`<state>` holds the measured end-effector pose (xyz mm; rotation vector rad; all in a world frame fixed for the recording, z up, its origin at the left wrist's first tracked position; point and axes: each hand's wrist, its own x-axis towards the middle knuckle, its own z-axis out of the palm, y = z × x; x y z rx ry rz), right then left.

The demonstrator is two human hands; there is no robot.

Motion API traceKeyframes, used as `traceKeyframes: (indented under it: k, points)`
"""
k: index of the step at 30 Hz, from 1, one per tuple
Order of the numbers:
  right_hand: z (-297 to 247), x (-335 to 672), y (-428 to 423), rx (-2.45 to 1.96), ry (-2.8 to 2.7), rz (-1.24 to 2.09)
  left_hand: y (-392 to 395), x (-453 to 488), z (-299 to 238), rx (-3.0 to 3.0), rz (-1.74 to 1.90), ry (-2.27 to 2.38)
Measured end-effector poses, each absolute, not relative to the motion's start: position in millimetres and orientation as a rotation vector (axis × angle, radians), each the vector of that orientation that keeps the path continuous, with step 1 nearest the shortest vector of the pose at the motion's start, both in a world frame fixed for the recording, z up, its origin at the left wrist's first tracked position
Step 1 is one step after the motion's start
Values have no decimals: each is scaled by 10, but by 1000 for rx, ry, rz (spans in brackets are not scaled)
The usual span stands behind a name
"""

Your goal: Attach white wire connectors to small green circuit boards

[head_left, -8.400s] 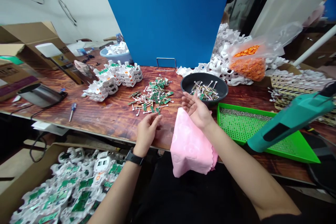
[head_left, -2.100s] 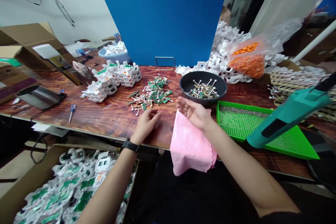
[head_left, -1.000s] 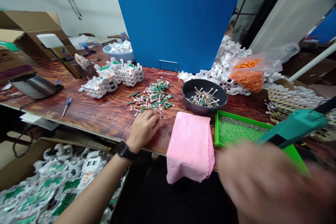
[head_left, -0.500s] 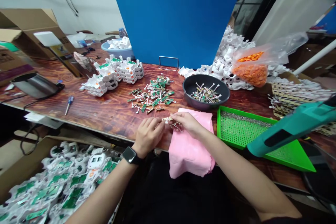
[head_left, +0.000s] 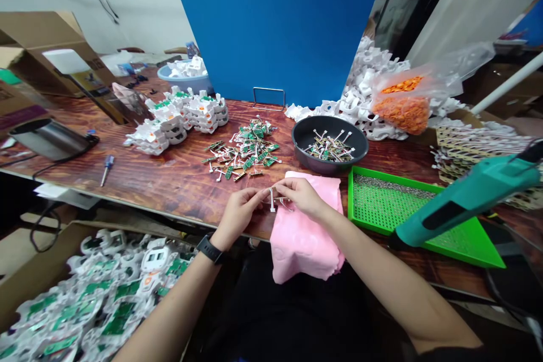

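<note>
Close together at the table's front, my left hand (head_left: 238,214) and my right hand (head_left: 300,195) pinch a small circuit board between their fingertips. Its short white-plugged cable (head_left: 272,202) hangs down between them, while the board is mostly hidden by my fingers. More thin wires (head_left: 285,202) show beneath my right fingers, so that hand seems to hold another board too. A folded pink cloth (head_left: 302,243) lies under my right hand and drapes over the edge. Beyond my hands is a loose pile of small green boards (head_left: 251,150) with cables.
A dark bowl (head_left: 299,153) holds similar boards. On the right are a green perforated tray (head_left: 382,212), a teal electric screwdriver (head_left: 462,198) and a bag of orange parts (head_left: 401,110). White housings (head_left: 169,124) are stacked at left; a screwdriver (head_left: 107,169) lies nearby. A carton (head_left: 38,260) of housings stands below.
The board between my fingers has been turned, and its white-plugged cable now dangles downward. My left hand has rolled, bringing its thumb and index finger into view. The view has shifted slightly.
</note>
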<state>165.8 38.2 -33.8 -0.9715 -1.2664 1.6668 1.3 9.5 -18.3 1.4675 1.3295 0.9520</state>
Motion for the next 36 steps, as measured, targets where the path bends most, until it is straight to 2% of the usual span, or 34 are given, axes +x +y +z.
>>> traceKeyframes:
  k: [11, 18, 22, 33, 36]
  points:
    - [-240, 1708, 383, -979, -1232, 1678, 119, 38, -216, 1458, 1011, 1279]
    - [-51, 1967, 566, -704, -596, 1669, 79, 173, -280, 1514, 1059, 1283]
    - [-33, 2000, 562, -658, -469, 1739, 85, 245, -320, 1562, 1014, 1252]
    - [-95, 1866, 429, -913, -573, 1862, 164, 303, -292, 1550, 1007, 1214]
    - [-95, 1873, 432, -1117, -660, 1744, 291, 290, -302, 1618, 1046, 1272]
